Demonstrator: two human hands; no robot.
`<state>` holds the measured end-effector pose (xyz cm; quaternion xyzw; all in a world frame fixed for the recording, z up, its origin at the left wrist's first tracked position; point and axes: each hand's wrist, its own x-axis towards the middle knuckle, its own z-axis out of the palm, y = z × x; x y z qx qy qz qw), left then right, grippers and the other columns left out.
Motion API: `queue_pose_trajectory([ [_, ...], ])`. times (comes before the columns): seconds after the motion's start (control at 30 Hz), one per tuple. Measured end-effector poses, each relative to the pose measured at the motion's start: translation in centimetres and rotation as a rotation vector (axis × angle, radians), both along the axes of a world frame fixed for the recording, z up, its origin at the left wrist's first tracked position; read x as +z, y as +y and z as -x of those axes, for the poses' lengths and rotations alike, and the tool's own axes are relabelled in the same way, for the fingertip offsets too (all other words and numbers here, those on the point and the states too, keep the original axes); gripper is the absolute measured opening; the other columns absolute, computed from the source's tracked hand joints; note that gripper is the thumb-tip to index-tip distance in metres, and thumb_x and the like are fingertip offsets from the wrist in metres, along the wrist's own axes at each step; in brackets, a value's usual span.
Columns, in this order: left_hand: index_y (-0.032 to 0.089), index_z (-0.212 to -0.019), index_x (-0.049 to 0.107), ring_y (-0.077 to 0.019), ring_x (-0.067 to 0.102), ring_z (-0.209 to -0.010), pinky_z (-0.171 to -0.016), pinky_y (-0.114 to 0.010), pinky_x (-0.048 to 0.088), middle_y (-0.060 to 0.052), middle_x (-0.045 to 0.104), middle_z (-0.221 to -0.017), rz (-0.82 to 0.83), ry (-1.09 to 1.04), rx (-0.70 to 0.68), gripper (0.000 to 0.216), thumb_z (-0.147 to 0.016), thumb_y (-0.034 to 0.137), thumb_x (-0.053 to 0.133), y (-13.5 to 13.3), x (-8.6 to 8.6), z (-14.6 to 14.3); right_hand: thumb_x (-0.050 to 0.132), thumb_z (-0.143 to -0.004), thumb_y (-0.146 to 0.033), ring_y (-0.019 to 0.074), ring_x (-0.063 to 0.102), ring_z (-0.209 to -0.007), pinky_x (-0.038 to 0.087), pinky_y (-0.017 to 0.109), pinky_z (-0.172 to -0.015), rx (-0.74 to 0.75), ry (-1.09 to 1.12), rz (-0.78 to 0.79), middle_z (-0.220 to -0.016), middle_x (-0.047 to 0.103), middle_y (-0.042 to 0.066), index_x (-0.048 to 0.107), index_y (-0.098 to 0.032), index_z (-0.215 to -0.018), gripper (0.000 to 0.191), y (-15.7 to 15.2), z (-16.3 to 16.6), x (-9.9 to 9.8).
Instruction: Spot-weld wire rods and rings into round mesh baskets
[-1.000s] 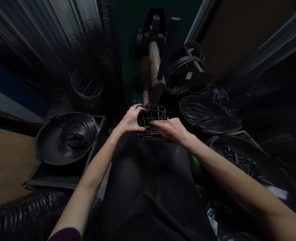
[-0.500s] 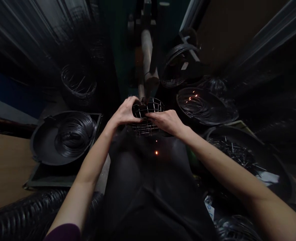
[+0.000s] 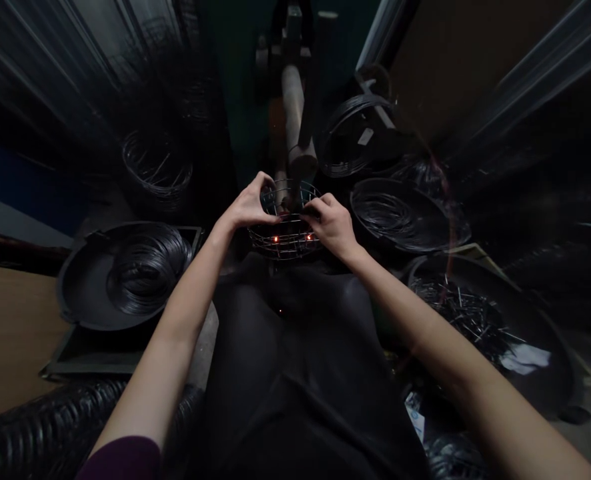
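A round wire basket (image 3: pixel 288 248) of thin metal rods sits at the lower end of a welding machine's arm (image 3: pixel 295 107). My left hand (image 3: pixel 251 205) grips its left side, thumb toward the middle and fingers curled at the far rim. On the right side, my right hand (image 3: pixel 331 223) is closed with thumb and fingertips pinched on the wire. Two glowing orange spots show on the basket's near side. The electrode tip lies inside the ring, partly hidden by the wires and shadow.
On the left, a black basin (image 3: pixel 88 287) holds coiled wire rings (image 3: pixel 148 270). To the right are a basin of wire rings (image 3: pixel 385 213) and a basin of short metal rods (image 3: pixel 475 313). A wire coil (image 3: pixel 345 133) hangs behind. A dark apron (image 3: pixel 295 373) covers my lap.
The basket has turned and tilted between my hands. My right hand has moved up and slightly right, its fingers now more curled. Sparks over the right basin have gone; glowing spots appear on the basket.
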<state>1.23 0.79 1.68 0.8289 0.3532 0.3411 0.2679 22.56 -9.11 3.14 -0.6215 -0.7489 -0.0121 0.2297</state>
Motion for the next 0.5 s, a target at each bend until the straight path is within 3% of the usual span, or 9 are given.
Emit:
queue_pose_trajectory([
  [0.17,0.020,-0.119,0.045,-0.0293,0.061,-0.114,-0.100,-0.045,0.050,-0.009,0.058,-0.116,0.033,-0.055,-0.076,0.083,-0.050,0.041,0.086,2.1,-0.2,0.2,0.055,-0.091,-0.035,0.0204,0.059,-0.083,0.045,0.029,-0.068,-0.034,0.112,-0.020,-0.098,0.062,0.008,0.066,-0.020,-0.104,0.022,2.2,0.4,0.1],
  [0.3,0.020,-0.129,0.041,-0.0312,0.057,-0.122,-0.105,-0.048,0.046,-0.013,0.056,-0.125,0.049,-0.081,-0.099,0.096,-0.049,0.048,0.088,2.3,-0.2,-0.2,0.059,-0.088,-0.033,0.0210,0.062,-0.088,0.048,0.031,-0.074,-0.031,0.164,0.004,-0.102,0.065,0.009,0.066,-0.019,-0.105,0.023,1.5,0.6,1.2],
  [0.37,0.021,-0.136,0.037,-0.0335,0.053,-0.128,-0.106,-0.050,0.043,-0.016,0.054,-0.130,0.041,-0.081,-0.088,0.107,-0.048,0.055,0.088,2.1,-0.5,0.0,0.060,-0.088,-0.036,0.0224,0.064,-0.092,0.049,0.033,-0.078,-0.013,0.198,-0.007,-0.106,0.067,0.010,0.067,-0.019,-0.108,0.027,-0.7,-1.0,1.5],
  [0.43,0.023,-0.143,0.030,-0.0351,0.046,-0.135,-0.107,-0.052,0.041,-0.018,0.047,-0.138,0.038,-0.109,-0.041,0.114,-0.052,0.064,0.085,1.8,-1.5,1.3,0.057,-0.090,-0.042,0.0248,0.065,-0.098,0.050,0.037,-0.083,-0.031,0.239,-0.030,-0.111,0.069,0.010,0.067,-0.023,-0.110,0.030,-4.2,-4.6,0.9],
  [0.5,0.026,-0.148,0.021,-0.0350,0.040,-0.140,-0.106,-0.052,0.042,-0.020,0.039,-0.147,0.064,-0.171,0.058,0.114,-0.060,0.073,0.076,1.2,-3.4,3.6,0.050,-0.092,-0.049,0.0273,0.066,-0.102,0.050,0.040,-0.084,-0.200,0.265,-0.045,-0.112,0.071,0.011,0.068,-0.028,-0.111,0.033,-8.3,-10.1,-0.9],
])
